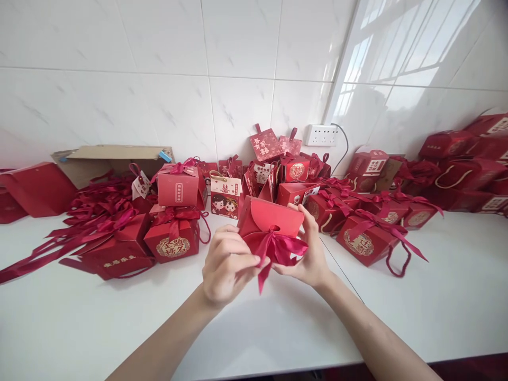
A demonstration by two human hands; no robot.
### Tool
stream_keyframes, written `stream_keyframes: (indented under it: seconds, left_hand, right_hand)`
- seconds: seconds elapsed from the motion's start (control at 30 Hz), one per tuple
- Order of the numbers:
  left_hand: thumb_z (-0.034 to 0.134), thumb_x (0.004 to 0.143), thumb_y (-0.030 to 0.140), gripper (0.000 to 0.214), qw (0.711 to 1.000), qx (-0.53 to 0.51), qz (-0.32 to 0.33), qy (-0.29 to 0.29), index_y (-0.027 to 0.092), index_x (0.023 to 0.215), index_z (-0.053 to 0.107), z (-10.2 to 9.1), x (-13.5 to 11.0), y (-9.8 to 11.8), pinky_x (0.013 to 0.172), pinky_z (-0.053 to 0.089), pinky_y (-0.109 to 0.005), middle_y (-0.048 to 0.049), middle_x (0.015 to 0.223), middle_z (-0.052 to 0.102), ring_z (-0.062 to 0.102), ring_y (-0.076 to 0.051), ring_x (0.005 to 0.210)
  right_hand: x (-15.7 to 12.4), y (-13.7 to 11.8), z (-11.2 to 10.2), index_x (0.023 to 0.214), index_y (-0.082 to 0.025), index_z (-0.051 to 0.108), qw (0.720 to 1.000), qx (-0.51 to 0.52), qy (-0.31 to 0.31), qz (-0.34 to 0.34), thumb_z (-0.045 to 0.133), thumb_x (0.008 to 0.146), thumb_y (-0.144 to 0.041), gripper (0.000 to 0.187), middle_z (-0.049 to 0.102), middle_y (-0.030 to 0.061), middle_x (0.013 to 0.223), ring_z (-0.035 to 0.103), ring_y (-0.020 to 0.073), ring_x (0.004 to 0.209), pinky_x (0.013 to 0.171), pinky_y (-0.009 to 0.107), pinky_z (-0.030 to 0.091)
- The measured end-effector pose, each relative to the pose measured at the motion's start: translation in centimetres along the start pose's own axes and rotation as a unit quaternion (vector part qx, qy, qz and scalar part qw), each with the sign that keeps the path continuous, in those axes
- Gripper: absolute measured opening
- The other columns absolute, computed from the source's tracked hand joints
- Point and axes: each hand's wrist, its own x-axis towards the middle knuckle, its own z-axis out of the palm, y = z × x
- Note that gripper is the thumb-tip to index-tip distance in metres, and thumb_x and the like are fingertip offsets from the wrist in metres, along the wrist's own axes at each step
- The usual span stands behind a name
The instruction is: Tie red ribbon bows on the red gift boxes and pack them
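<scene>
A small red gift box [270, 216] is held up above the white counter [119, 317], its curved flap closed. A dark red satin ribbon [278, 250] hangs from its front in loops. My left hand [227, 262] pinches the ribbon at its left side, fingers curled. My right hand [309, 248] cups the box from the right, thumb on the top edge and fingers pinching the ribbon below.
Several finished red boxes with bows stand behind, at left [172, 238] and right [365, 241]. Loose ribbons [91, 217] pile at left by an open cardboard carton [107, 159]. Red bags [460, 159] stack at far right. A wall socket [320, 135] sits on the tiles.
</scene>
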Motion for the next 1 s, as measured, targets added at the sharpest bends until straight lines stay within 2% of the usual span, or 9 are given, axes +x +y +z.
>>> stream_keyframes:
  seconds: [0.13, 0.23, 0.33, 0.4, 0.47, 0.63, 0.7, 0.9, 1.0]
  left_hand:
    - [0.064, 0.078, 0.020, 0.012, 0.963, -0.049, -0.255, 0.078, 0.019, 0.071, 0.055, 0.6, 0.0, -0.9, 0.058, 0.047, -0.023, 0.0017, 0.066, 0.057, 0.055, -0.011, 0.063]
    - [0.066, 0.073, 0.031, 0.022, 0.879, -0.085, -0.465, 0.062, 0.018, 0.062, 0.053, 1.1, -0.4, -2.2, 0.051, 0.042, -0.021, 0.0032, 0.056, 0.054, 0.051, -0.009, 0.053]
    - [0.062, 0.072, 0.036, 0.027, 0.795, -0.158, -0.582, 0.064, 0.019, 0.058, 0.047, 1.6, -1.4, -3.8, 0.050, 0.042, -0.021, 0.0059, 0.049, 0.046, 0.048, -0.009, 0.048]
    - [0.060, 0.069, 0.035, 0.026, 0.765, -0.172, -0.617, 0.069, 0.019, 0.057, 0.045, 1.7, -2.1, -4.8, 0.050, 0.041, -0.021, 0.0070, 0.046, 0.042, 0.046, -0.009, 0.046]
    - [0.060, 0.067, 0.035, 0.024, 0.755, -0.167, -0.631, 0.064, 0.019, 0.057, 0.045, 1.8, -2.7, -5.6, 0.050, 0.039, -0.021, 0.0071, 0.045, 0.042, 0.044, -0.008, 0.046]
    - [0.060, 0.064, 0.037, 0.024, 0.749, -0.168, -0.639, 0.048, 0.018, 0.057, 0.047, 2.0, -3.4, -6.3, 0.051, 0.038, -0.021, 0.0069, 0.046, 0.043, 0.042, -0.008, 0.046]
    - [0.060, 0.064, 0.037, 0.024, 0.747, -0.172, -0.641, 0.033, 0.018, 0.056, 0.047, 2.1, -3.6, -6.3, 0.052, 0.038, -0.022, 0.0065, 0.047, 0.043, 0.043, -0.009, 0.047]
    - [0.061, 0.063, 0.039, 0.026, 0.746, -0.173, -0.643, -0.010, 0.018, 0.057, 0.047, 2.4, -4.0, -6.1, 0.052, 0.038, -0.023, 0.0058, 0.046, 0.045, 0.043, -0.010, 0.047]
    - [0.060, 0.063, 0.041, 0.026, 0.750, -0.173, -0.637, -0.027, 0.018, 0.057, 0.048, 2.4, -4.1, -6.3, 0.052, 0.038, -0.024, 0.0053, 0.046, 0.047, 0.043, -0.010, 0.046]
  right_hand:
    - [0.3, 0.3, -0.3, 0.139, -0.027, 0.018, 0.998, -0.049, -0.016, -0.031, 0.076, 0.061, -0.045, 0.099, 0.034, 0.0150, 0.134, 0.042, 0.0346, 0.120, 0.088, 0.050, 0.051]
    - [0.5, 0.9, -0.5, 0.136, -0.022, 0.024, 0.996, -0.079, -0.038, -0.026, 0.075, 0.058, -0.046, 0.096, 0.041, 0.0166, 0.127, 0.046, 0.0351, 0.114, 0.083, 0.051, 0.051]
    - [0.9, 1.4, -0.7, 0.132, -0.019, 0.029, 0.995, -0.034, -0.027, 0.085, 0.075, 0.057, -0.049, 0.092, 0.044, 0.0169, 0.128, 0.046, 0.0345, 0.116, 0.092, 0.052, 0.044]
    - [1.4, 1.2, -1.0, 0.129, -0.020, 0.032, 0.977, 0.072, -0.006, 0.202, 0.072, 0.062, -0.051, 0.084, 0.046, 0.0148, 0.129, 0.047, 0.0310, 0.117, 0.098, 0.049, 0.041]
    - [1.8, 0.3, -1.4, 0.124, -0.022, 0.039, 0.921, 0.224, 0.002, 0.318, 0.064, 0.070, -0.056, 0.068, 0.052, 0.0113, 0.126, 0.052, 0.0265, 0.114, 0.096, 0.043, 0.043]
    - [1.8, -3.1, -2.8, 0.102, -0.020, 0.054, 0.670, 0.485, -0.013, 0.562, 0.038, 0.082, -0.067, 0.053, 0.067, 0.0051, 0.088, 0.065, 0.0182, 0.077, 0.067, 0.031, 0.055]
    - [1.2, -4.3, -3.4, 0.097, -0.019, 0.056, 0.617, 0.514, -0.013, 0.596, 0.038, 0.083, -0.067, 0.053, 0.066, 0.0031, 0.077, 0.065, 0.0165, 0.068, 0.060, 0.029, 0.055]
    - [-0.2, -6.5, -4.8, 0.097, -0.017, 0.057, 0.586, 0.511, 0.003, 0.629, 0.044, 0.080, -0.067, 0.054, 0.066, 0.0024, 0.073, 0.066, 0.0169, 0.066, 0.057, 0.029, 0.057]
    - [-0.9, -7.1, -5.1, 0.100, -0.019, 0.057, 0.626, 0.477, 0.004, 0.617, 0.040, 0.082, -0.067, 0.054, 0.067, 0.0024, 0.077, 0.066, 0.0177, 0.067, 0.056, 0.030, 0.057]
